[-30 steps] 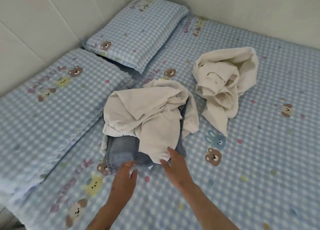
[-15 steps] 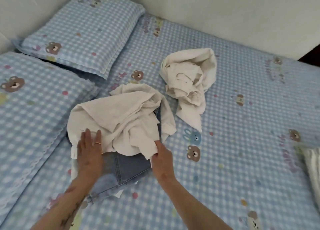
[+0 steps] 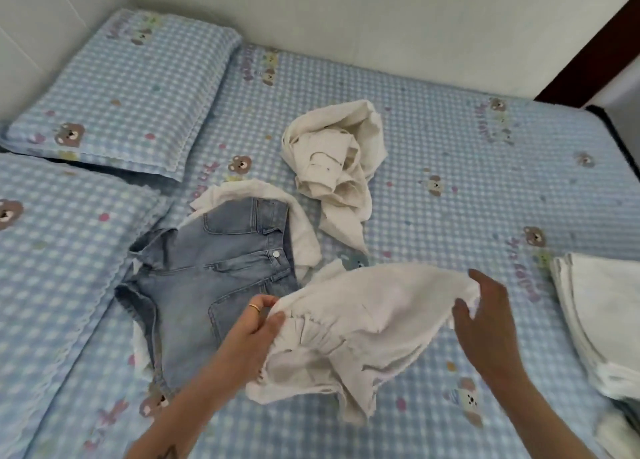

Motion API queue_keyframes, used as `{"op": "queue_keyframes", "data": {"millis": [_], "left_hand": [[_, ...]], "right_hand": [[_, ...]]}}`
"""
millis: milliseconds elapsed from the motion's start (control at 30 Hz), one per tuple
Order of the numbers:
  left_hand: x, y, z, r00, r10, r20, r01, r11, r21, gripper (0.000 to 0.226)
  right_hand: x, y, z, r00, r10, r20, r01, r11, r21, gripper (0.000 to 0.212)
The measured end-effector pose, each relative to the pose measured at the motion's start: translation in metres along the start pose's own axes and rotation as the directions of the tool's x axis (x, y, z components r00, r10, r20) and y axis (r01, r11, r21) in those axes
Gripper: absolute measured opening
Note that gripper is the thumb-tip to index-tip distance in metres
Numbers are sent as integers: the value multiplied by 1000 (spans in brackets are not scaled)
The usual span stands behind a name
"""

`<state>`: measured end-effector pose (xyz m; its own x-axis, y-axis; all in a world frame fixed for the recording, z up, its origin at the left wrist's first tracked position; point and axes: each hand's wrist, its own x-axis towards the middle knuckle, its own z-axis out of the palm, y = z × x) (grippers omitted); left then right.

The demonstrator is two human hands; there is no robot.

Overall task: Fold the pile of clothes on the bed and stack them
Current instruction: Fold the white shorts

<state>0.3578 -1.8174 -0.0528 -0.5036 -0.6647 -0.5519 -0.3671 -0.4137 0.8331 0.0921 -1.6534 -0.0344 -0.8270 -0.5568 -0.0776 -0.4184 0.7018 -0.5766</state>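
A cream garment (image 3: pixel 363 323) with a gathered waistband hangs spread between my hands, just above the bed. My left hand (image 3: pixel 258 330) pinches its left edge, a ring on one finger. My right hand (image 3: pixel 485 306) grips its right edge with curled fingers. To the left lie light blue denim shorts (image 3: pixel 214 278), waistband toward the wall, on top of another white garment (image 3: pixel 301 230). Farther back a crumpled cream garment (image 3: pixel 332 160) sits alone. A stack of folded white clothes (image 3: pixel 602 313) rests at the right edge.
The bed (image 3: pixel 450 167) has a blue checked sheet with bear prints. Two matching pillows (image 3: pixel 128 84) lie at the left against the wall. White walls close the back and left. A dark bed frame edge (image 3: pixel 620 140) shows at the far right.
The cream garment has been lifted off the denim shorts and carried right, now held spread between both hands. The shorts are uncovered. The view has swung right, showing the folded stack.
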Motion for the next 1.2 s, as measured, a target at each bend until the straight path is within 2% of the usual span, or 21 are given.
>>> {"op": "queue_keyframes", "data": {"millis": [33, 100, 200, 300, 400, 433, 467, 500, 533, 567, 600, 633, 700, 733, 767, 833, 933, 1033, 1100, 1133, 1200], "left_hand": [[-8, 8, 14, 998, -52, 35, 53, 997, -47, 8], [-24, 23, 37, 989, -110, 100, 119, 989, -85, 19], [-49, 43, 68, 971, -146, 190, 141, 989, 38, 58], [-71, 47, 83, 962, -111, 251, 62, 979, 195, 82], [-84, 37, 84, 984, -25, 176, -39, 937, 348, 73], [-85, 30, 80, 992, 51, 118, -103, 860, 500, 71], [-86, 22, 76, 979, 193, 69, -186, 700, 690, 71], [-86, 14, 72, 935, 350, 52, -231, 493, 839, 68], [-87, 5, 69, 888, 460, 32, -214, 351, 912, 60], [-88, -5, 66, 858, 513, -21, -156, 301, 941, 52], [-91, -13, 64, 850, 517, -98, -84, 317, 945, 47], [-95, -19, 65, 865, 467, -183, -14, 386, 922, 45], [-101, -24, 70, 875, 330, -353, 83, 618, 782, 38], [-104, -24, 76, 891, 256, -375, 106, 686, 720, 37], [-107, -22, 83, 910, 236, -340, 99, 673, 733, 40], [-112, -20, 100, 920, 303, -247, 8, 617, 787, 46], [-117, -4, 115, 917, 321, -236, -69, 711, 700, 38], [-131, 21, 126, 940, 277, -197, -146, 852, 502, 39], [-139, 36, 129, 957, 213, -198, -114, 901, 418, 41], [-145, 41, 129, 966, 196, -169, -96, 878, 469, 33], [-161, 53, 130, 984, 165, -65, -75, 718, 692, 6]], "right_hand": [[-22, -7, 1, 996, -87, 30, 87, 996, 24, 50], [-68, -20, 14, 960, -191, 204, 168, 978, 124, 56], [-119, -30, 34, 889, -129, 439, 33, 975, 219, 70], [-131, -27, 52, 916, -37, 399, -26, 988, 152, 71], [-124, -15, 48, 953, 30, 303, -58, 995, 81, 40], [-120, -9, 41, 959, 41, 282, -67, 994, 85, 35], [-117, -1, 32, 965, 47, 259, -72, 994, 86, 34], [-112, 8, 20, 975, 41, 218, -59, 995, 78, 34], [-107, 18, 7, 986, 20, 167, -30, 998, 58, 36], [-104, 27, -7, 992, -10, 122, 7, 1000, 26, 36], [-100, 37, -21, 995, -34, 89, 35, 999, -6, 35], [-99, 47, -35, 997, -40, 64, 42, 999, -29, 33], [-97, 66, -62, 998, -2, 61, 6, 998, -68, 29], [-98, 75, -73, 997, 15, 78, -8, 996, -84, 28], [-97, 82, -80, 995, 36, 97, -28, 996, -79, 27], [-93, 95, -95, 982, 153, 108, -160, 985, 67, 27], [-83, 101, -116, 917, 352, 187, -398, 833, 384, 28], [-78, 96, -147, 946, 270, 177, -320, 861, 395, 35], [-75, 89, -167, 966, 189, 177, -247, 881, 405, 39], [-73, 85, -178, 972, 157, 174, -216, 887, 407, 40], [-73, 75, -197, 980, 103, 172, -166, 898, 407, 40]]}}
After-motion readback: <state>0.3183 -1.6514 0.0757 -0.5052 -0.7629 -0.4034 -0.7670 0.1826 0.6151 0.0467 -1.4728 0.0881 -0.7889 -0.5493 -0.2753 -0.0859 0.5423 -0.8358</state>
